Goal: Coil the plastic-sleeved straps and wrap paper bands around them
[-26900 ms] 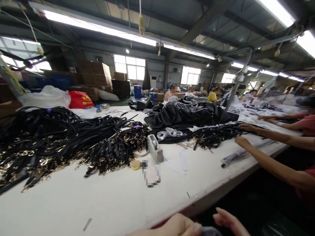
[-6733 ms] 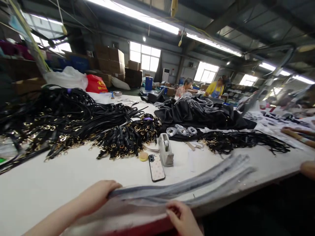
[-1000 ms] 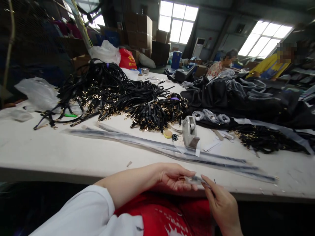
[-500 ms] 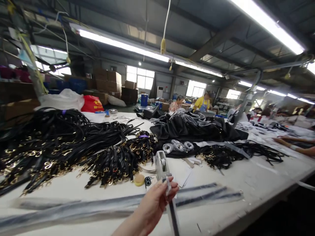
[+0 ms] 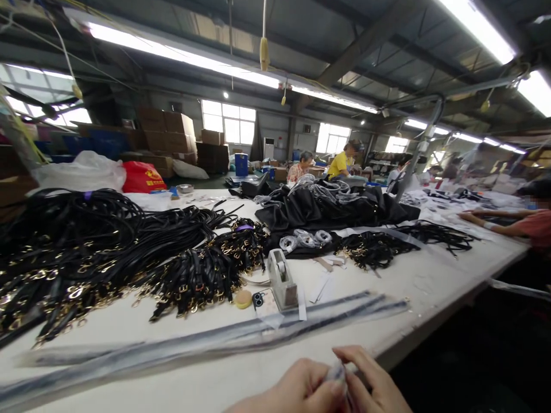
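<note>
- My left grip (image 5: 303, 387), one: fingers bent, pinching a small plastic-wrapped piece (image 5: 336, 371) near the front edge of the bench (image 5: 193, 390)
- My right grip (image 5: 372, 381), one: fingers closed in on the same piece from the other side; the piece itself mostly hidden by my fingers
- Long plastic sleeves (image 5: 172, 347) with dark strips inside: laid lengthwise across the bench just beyond my hands, running out of view at left
- Phone (image 5: 266, 300), pale case: partly covered at its near end, touching the sleeves' far side or just beside them, I cannot tell which
- Round yellow pad or tin (image 5: 243, 299), one: just left of the phone
- Tape dispenser (image 5: 284, 287), grey, upright: right of the phone
- Paper slips (image 5: 321, 287), white: right of the dispenser
- Black straps (image 5: 198, 281), gold buckles: heaped at left, one bunch tied in purple
- Wrapped grey coils (image 5: 306, 239), three: behind the dispenser, before a black pile (image 5: 318, 209)
- Red bag (image 5: 143, 176), one: beyond the straps
- Co-worker's arm (image 5: 505, 222): reaching over the bench, far right
- Cardboard boxes (image 5: 167, 132), stacked: background, left
</note>
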A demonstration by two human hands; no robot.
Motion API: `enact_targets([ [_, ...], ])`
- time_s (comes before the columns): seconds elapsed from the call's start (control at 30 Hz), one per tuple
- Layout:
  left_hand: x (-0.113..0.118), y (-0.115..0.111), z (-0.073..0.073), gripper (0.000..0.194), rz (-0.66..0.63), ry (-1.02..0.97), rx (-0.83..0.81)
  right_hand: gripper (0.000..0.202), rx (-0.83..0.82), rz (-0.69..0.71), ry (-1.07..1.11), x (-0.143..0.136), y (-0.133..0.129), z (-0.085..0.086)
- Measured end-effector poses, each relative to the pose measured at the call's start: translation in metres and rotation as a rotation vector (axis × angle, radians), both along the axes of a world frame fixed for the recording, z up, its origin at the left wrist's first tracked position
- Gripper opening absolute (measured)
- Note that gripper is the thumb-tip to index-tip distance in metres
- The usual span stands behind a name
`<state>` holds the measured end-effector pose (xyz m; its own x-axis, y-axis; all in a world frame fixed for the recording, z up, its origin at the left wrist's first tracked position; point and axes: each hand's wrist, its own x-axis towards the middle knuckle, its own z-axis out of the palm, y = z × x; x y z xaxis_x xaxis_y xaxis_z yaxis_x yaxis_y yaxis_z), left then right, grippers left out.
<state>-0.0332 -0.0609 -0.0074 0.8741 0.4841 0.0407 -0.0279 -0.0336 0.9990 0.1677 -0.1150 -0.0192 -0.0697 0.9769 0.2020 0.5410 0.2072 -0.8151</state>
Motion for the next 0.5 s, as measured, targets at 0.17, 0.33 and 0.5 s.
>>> enact_targets([
  [0.17,-0.005,-0.002,0.029,0.052,0.225,-0.374,-0.541,0.049,-0.098,0.106,0.056,-0.036,-0.004,-0.016],
  [0.33,-0.011,0.005,0.042,0.045,0.293,-0.473,-0.652,0.053,-0.339,0.114,-0.102,-0.046,0.003,-0.036],
  [0.5,-0.008,0.011,0.029,0.044,0.568,-0.353,-0.019,0.033,-0.347,0.37,0.069,-0.035,-0.024,-0.025],
])
